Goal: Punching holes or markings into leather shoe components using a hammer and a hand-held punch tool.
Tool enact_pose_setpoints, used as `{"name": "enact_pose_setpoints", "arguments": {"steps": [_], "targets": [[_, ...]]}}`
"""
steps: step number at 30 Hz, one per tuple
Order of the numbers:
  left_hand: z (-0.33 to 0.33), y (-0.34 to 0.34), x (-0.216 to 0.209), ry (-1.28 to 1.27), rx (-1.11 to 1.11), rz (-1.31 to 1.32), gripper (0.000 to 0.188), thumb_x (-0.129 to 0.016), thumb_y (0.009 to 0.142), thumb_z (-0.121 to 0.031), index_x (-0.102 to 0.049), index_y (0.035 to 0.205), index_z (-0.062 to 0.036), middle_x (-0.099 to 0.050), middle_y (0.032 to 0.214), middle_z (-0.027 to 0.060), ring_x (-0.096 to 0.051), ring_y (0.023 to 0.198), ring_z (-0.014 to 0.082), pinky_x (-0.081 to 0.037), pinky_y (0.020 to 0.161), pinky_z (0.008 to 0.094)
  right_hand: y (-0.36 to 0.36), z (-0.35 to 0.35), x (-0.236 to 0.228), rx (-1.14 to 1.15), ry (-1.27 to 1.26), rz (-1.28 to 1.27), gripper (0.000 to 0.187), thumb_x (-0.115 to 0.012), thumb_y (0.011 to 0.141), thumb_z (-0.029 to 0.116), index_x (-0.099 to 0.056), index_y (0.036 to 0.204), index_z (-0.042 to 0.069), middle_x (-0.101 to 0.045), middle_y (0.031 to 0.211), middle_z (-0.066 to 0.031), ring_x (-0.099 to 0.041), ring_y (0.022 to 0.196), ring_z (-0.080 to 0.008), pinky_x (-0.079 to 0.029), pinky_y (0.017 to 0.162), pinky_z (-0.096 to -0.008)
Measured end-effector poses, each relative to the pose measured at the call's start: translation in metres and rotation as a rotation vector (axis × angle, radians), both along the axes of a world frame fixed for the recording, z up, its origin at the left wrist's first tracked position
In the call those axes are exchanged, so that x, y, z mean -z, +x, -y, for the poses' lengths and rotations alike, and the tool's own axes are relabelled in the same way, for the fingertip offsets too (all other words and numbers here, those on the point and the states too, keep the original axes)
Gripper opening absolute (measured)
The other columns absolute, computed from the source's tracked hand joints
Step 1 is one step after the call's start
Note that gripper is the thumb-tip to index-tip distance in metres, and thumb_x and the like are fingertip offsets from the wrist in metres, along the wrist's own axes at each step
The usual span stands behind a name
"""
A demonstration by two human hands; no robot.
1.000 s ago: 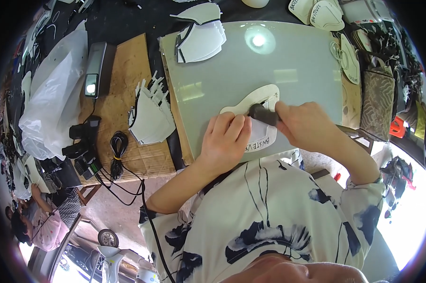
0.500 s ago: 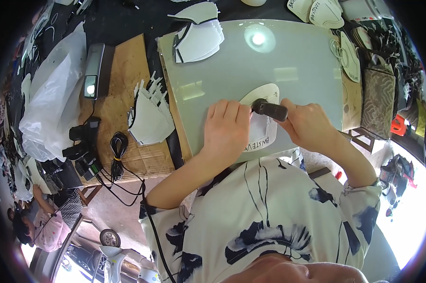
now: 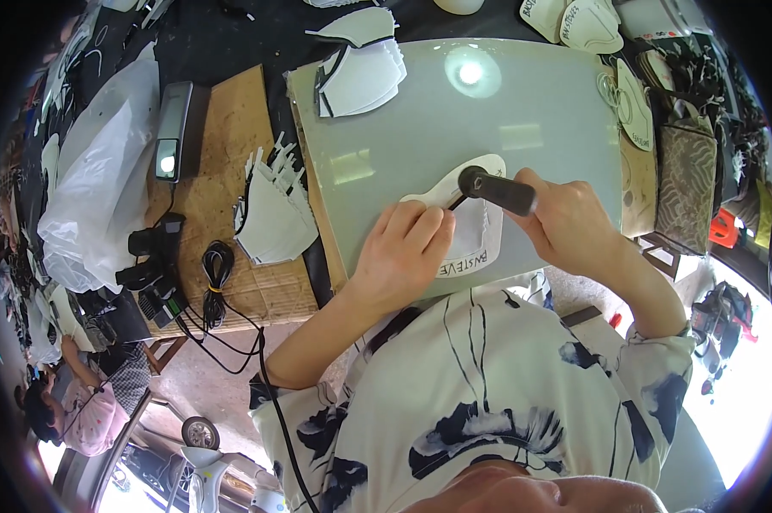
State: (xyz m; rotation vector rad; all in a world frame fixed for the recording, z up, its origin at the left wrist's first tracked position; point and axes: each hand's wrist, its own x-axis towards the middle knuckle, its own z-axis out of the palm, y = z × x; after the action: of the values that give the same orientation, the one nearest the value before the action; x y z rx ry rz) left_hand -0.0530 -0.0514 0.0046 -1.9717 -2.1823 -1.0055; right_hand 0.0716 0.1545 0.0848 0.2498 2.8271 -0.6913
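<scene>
A cream shoe-pattern template [image 3: 488, 162] with handwriting lies near the front edge of the pale work board, a white piece [image 3: 469, 229] on top of it. My left hand [image 3: 403, 256] is closed over its left side, fingers bent and pressed down; the thumb is hidden. A thin dark strip [image 3: 458, 203] shows between those fingertips and the hammer head. My right hand [image 3: 569, 227] grips a small dark hammer [image 3: 510, 195] by the handle. The round head is over the upper part of the white piece; whether it touches cannot be seen.
The pale board [image 3: 386, 154] carries a stack of white black-edged pieces [image 3: 364, 81] at its far left. To its left are more cut pieces [image 3: 276, 214], cables [image 3: 217, 274], a grey box [image 3: 172, 132] and a plastic bag [image 3: 99, 188]. Templates [image 3: 632, 107] lie right. Another person [image 3: 87, 410] is at lower left.
My left hand has slid left and nearer to me, its fingers more bent, uncovering more of the template's upper left. The hammer's handle and my right hand have shifted slightly right.
</scene>
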Motion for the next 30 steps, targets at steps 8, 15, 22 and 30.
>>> {"name": "enact_pose_setpoints", "arguments": {"steps": [8, 15, 22, 30], "targets": [[0.001, 0.001, 0.002, 0.048, -0.009, 0.012, 0.030, -0.068, 0.073, -0.005, -0.068, 0.102, 0.0014, -0.061, 0.100, 0.0084, -0.060, 0.092, 0.0261, -0.053, 0.077, 0.0378, -0.003, 0.010, -0.005, 0.010, 0.003, 0.057, 0.029, -0.062, 0.096, 0.027, -0.051, 0.090, 0.001, -0.059, 0.057, -0.0134, -0.062, 0.053, -0.0358, -0.048, 0.050, -0.0459], [0.010, -0.005, 0.007, 0.045, -0.047, 0.132, 0.031, -0.073, 0.069, 0.001, -0.072, 0.100, -0.0036, -0.063, 0.098, 0.0046, -0.060, 0.087, 0.0248, -0.051, 0.070, 0.0354, 0.001, 0.001, -0.002, -0.080, 0.098, 0.223, 0.030, -0.061, 0.097, 0.028, -0.052, 0.090, 0.001, -0.060, 0.058, -0.0123, -0.062, 0.053, -0.0349, -0.048, 0.050, -0.0453], [0.008, 0.000, 0.001, 0.072, -0.005, -0.012, 0.027, -0.066, 0.072, -0.007, -0.066, 0.098, 0.0023, -0.059, 0.097, 0.0084, -0.058, 0.091, 0.0252, -0.051, 0.074, 0.0383, -0.003, 0.012, 0.002, -0.171, 0.083, 0.234, 0.035, -0.058, 0.099, 0.033, -0.051, 0.084, 0.002, -0.057, 0.055, -0.0098, -0.059, 0.049, -0.0329, -0.046, 0.048, -0.0420], [0.012, -0.001, 0.003, 0.061, 0.012, -0.042, 0.026, -0.066, 0.071, -0.007, -0.066, 0.095, 0.0037, -0.059, 0.100, 0.0093, -0.059, 0.092, 0.0255, -0.052, 0.075, 0.0377, -0.008, 0.011, -0.006, -0.147, 0.053, 0.202, 0.036, -0.057, 0.100, 0.034, -0.052, 0.084, 0.002, -0.057, 0.055, -0.0113, -0.058, 0.049, -0.0344, -0.045, 0.048, -0.0436]]}}
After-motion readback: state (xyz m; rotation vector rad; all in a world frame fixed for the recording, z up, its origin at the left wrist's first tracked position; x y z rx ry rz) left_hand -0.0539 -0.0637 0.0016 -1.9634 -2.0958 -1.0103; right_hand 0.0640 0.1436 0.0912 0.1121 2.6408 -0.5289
